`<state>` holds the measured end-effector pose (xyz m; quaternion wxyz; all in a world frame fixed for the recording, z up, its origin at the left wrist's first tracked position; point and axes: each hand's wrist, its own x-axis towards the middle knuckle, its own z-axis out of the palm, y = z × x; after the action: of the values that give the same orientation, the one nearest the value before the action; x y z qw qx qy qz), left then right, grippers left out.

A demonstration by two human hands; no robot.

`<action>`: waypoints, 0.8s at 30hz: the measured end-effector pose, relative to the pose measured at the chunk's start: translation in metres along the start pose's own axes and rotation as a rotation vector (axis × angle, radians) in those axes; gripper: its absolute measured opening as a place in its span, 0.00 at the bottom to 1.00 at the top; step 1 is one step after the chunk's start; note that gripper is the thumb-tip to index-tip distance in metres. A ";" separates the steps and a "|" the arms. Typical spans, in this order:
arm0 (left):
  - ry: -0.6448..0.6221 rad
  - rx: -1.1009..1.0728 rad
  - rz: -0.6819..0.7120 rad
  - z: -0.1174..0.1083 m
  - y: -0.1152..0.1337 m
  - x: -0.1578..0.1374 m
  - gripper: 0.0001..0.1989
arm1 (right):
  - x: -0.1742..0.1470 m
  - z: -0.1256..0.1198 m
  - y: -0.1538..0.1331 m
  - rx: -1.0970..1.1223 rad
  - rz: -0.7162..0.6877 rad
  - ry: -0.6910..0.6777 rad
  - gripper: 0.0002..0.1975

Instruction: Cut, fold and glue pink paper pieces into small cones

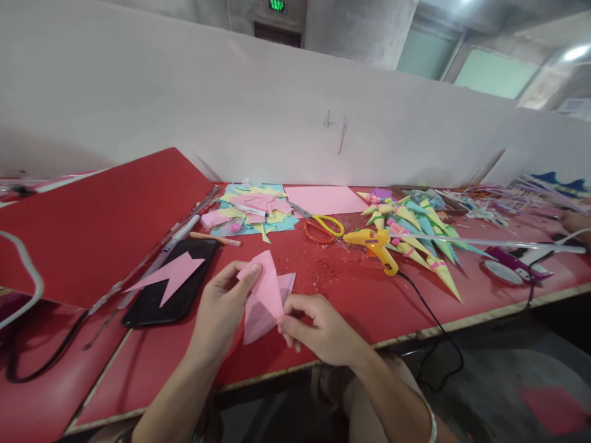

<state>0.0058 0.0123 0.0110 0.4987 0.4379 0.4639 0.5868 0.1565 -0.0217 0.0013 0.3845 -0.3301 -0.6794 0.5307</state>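
Between my hands is a piece of pink paper (266,284), raised slightly over the red table. My left hand (225,301) pinches its upper left side, thumb on top. At its lower right corner, my right hand (318,326) closes thumb and fingers on the edge. Under it lies another pink paper piece with a curved edge (258,325), flat on the table. To the left, a notched pink paper cutout (178,277) rests across a black phone (196,258). Scissors with yellow and orange handles (323,226) lie open beyond my hands.
A yellow glue gun (376,246) with a long clear stick lies right of the scissors, its black cord hanging off the table edge. Several pastel paper cones (427,224) are piled behind it. Paper scraps (258,206) sit at the back; a red board (106,227) leans left.
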 end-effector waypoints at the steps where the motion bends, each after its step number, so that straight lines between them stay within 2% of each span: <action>1: -0.042 -0.042 -0.037 0.000 -0.002 0.000 0.12 | 0.000 0.001 0.000 0.007 0.001 0.013 0.10; 5: -0.344 -0.099 -0.101 0.002 -0.006 -0.005 0.18 | 0.003 0.008 0.004 -0.016 0.002 0.113 0.12; 7: -0.431 -0.112 -0.135 0.004 -0.005 -0.008 0.18 | 0.006 0.012 0.006 -0.022 0.008 0.137 0.12; 10: -0.409 -0.160 -0.163 0.006 -0.002 -0.010 0.16 | 0.009 0.012 0.006 -0.100 0.019 0.120 0.13; 12: -0.346 -0.189 -0.121 0.006 -0.001 -0.008 0.15 | 0.008 0.003 0.005 -0.292 0.005 0.157 0.13; 13: -0.315 -0.192 -0.096 0.006 -0.001 -0.007 0.15 | 0.005 -0.004 0.004 -0.431 -0.005 0.223 0.13; 15: -0.284 -0.189 -0.064 0.005 -0.002 -0.004 0.16 | -0.004 -0.026 0.001 -0.719 0.019 0.471 0.15; 18: -0.343 -0.198 -0.077 0.005 -0.004 -0.002 0.17 | -0.025 -0.065 -0.001 -1.010 0.137 0.904 0.17; 19: -0.370 -0.204 -0.087 0.005 -0.005 -0.002 0.18 | -0.032 -0.077 0.001 -1.091 0.184 0.996 0.17; 22: -0.414 -0.212 -0.114 0.006 -0.007 -0.001 0.18 | -0.048 -0.107 0.015 -1.244 0.225 1.106 0.15; 24: -0.411 -0.218 -0.128 0.006 -0.008 -0.002 0.18 | -0.051 -0.121 0.030 -1.286 0.177 1.041 0.19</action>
<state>0.0132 0.0120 0.0040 0.6631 0.4616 0.3132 0.4991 0.2876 -0.0020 -0.0200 0.3428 -0.7407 -0.5571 -0.1532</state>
